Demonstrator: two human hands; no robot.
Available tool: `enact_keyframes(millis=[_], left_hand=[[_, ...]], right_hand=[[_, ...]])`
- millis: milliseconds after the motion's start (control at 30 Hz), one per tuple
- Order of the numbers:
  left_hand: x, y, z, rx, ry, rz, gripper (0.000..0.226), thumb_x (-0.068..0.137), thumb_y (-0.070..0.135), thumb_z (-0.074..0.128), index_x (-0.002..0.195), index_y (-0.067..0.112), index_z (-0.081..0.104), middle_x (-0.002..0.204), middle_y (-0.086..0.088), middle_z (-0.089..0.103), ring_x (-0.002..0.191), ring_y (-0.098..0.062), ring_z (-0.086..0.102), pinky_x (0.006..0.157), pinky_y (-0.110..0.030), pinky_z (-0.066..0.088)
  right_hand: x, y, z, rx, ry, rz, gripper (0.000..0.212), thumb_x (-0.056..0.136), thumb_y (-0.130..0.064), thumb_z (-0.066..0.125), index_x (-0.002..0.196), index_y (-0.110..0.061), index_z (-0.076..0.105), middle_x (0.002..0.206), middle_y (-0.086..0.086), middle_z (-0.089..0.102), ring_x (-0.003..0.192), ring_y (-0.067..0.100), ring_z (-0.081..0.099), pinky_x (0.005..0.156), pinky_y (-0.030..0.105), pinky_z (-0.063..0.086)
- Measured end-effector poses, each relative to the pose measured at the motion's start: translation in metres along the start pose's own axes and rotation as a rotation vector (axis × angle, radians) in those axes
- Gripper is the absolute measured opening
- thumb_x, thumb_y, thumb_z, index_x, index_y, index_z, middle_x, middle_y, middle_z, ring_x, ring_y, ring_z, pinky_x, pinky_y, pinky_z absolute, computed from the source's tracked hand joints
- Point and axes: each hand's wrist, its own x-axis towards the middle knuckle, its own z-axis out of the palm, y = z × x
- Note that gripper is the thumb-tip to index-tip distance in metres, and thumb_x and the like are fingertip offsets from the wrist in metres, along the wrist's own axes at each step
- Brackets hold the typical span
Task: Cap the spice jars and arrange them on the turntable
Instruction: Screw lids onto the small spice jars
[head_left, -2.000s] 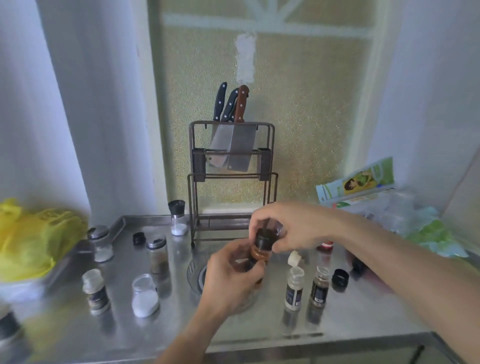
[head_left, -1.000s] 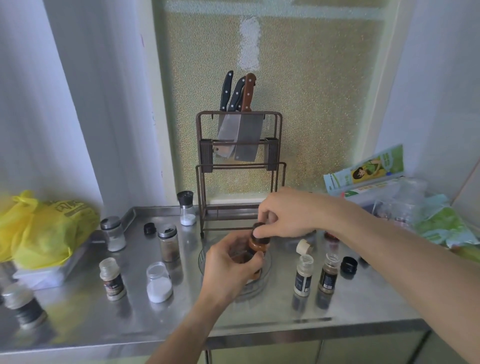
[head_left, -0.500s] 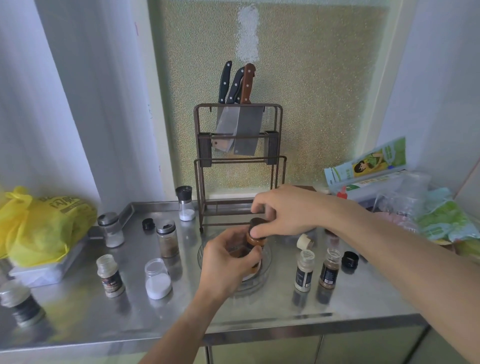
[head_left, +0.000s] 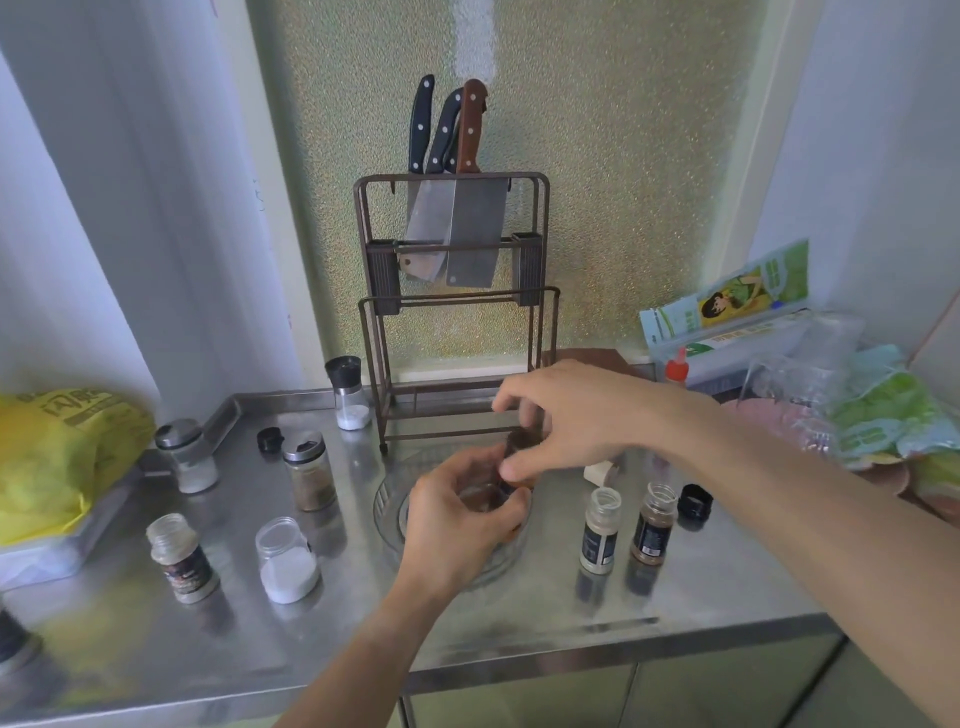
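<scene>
With the left hand (head_left: 457, 512) gripping the jar (head_left: 506, 480) over the turntable (head_left: 387, 512), the right hand (head_left: 566, 415) fingers pinching its dark cap (head_left: 522, 441) should twist squarely until snug.

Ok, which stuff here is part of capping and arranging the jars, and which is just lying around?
Job: held jar, left hand, right hand, turntable, two open jars, black cap.
Lying about: knife rack, yellow bag, green packets.

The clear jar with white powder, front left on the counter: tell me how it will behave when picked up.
The clear jar with white powder is uncapped, so tilting it would probably spill powder. It looks squat and wide, so it seems unlikely to tip. Being only about half full, it is probably light, and its smooth wall may slide easily on the steel counter.
</scene>
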Motion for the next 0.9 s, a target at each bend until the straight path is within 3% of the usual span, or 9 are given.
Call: enact_keyframes(millis=[100, 233, 333, 433, 600, 767, 900], left_hand=[[0.006, -0.003, 0.005, -0.014, 0.010, -0.002, 0.036, 0.080, 0.002, 0.082, 0.112, 0.018, 0.076, 0.099, 0.004, 0.081, 0.097, -0.013, 0.076, 0.081, -0.018, 0.059], [0.022, -0.004, 0.015, -0.010, -0.004, -0.030, 0.036, 0.081, 0.004, 0.083, 0.114, 0.016, 0.075, 0.099, 0.003, 0.081, 0.098, -0.014, 0.077, 0.084, -0.025, 0.061], [0.046, -0.004, 0.027, 0.025, -0.003, -0.032, 0.037, 0.077, 0.012, 0.088, 0.112, 0.017, 0.074, 0.096, 0.004, 0.081, 0.094, -0.009, 0.077, 0.085, -0.025, 0.061], [0.074, -0.010, 0.045, 0.230, -0.005, -0.018, 0.044, 0.069, 0.024, 0.093, 0.107, 0.021, 0.072, 0.091, 0.011, 0.079, 0.088, 0.002, 0.073, 0.085, -0.016, 0.057], [0.091, -0.043, 0.072, 0.553, -0.151, -0.036, 0.056, 0.064, 0.029, 0.089, 0.116, 0.022, 0.070, 0.100, 0.007, 0.079, 0.096, -0.014, 0.074, 0.089, -0.037, 0.057], [0.091, -0.063, 0.078, 0.696, -0.189, -0.018, 0.049, 0.071, 0.034, 0.086, 0.116, 0.020, 0.071, 0.105, 0.000, 0.078, 0.102, -0.026, 0.071, 0.088, -0.040, 0.055], [0.090, -0.065, 0.077, 0.709, -0.194, -0.045, 0.045, 0.072, 0.034, 0.085, 0.112, 0.019, 0.070, 0.107, 0.000, 0.077, 0.104, -0.026, 0.070, 0.090, -0.041, 0.055]], right_hand=[[0.002, 0.006, 0.004, 0.066, -0.011, -0.017, 0.049, 0.081, -0.032, 0.081, 0.126, -0.030, 0.063, 0.107, -0.009, 0.073, 0.086, 0.011, 0.066, 0.084, 0.035, 0.057], [0.007, 0.017, 0.007, 0.015, 0.093, 0.025, 0.030, 0.080, -0.035, 0.081, 0.107, -0.023, 0.076, 0.096, -0.002, 0.078, 0.082, 0.015, 0.070, 0.079, 0.036, 0.059], [0.014, 0.033, 0.001, -0.040, 0.139, 0.057, 0.035, 0.081, -0.036, 0.080, 0.115, -0.025, 0.076, 0.106, -0.001, 0.078, 0.094, 0.019, 0.070, 0.082, 0.032, 0.056], [0.027, 0.055, 0.010, -0.092, 0.137, 0.094, 0.041, 0.079, -0.033, 0.082, 0.119, -0.029, 0.073, 0.112, -0.001, 0.074, 0.103, 0.022, 0.068, 0.085, 0.032, 0.053], [0.041, 0.084, 0.058, -0.114, 0.070, 0.195, 0.045, 0.078, -0.024, 0.080, 0.121, -0.018, 0.068, 0.116, 0.010, 0.071, 0.111, 0.032, 0.064, 0.084, 0.036, 0.052], [0.047, 0.097, 0.086, -0.069, 0.058, 0.223, 0.042, 0.080, -0.025, 0.077, 0.119, -0.013, 0.066, 0.116, 0.013, 0.069, 0.106, 0.035, 0.065, 0.078, 0.040, 0.053], [0.046, 0.096, 0.086, -0.045, 0.069, 0.202, 0.042, 0.079, -0.024, 0.080, 0.119, -0.014, 0.069, 0.116, 0.010, 0.071, 0.108, 0.033, 0.064, 0.083, 0.042, 0.055]])
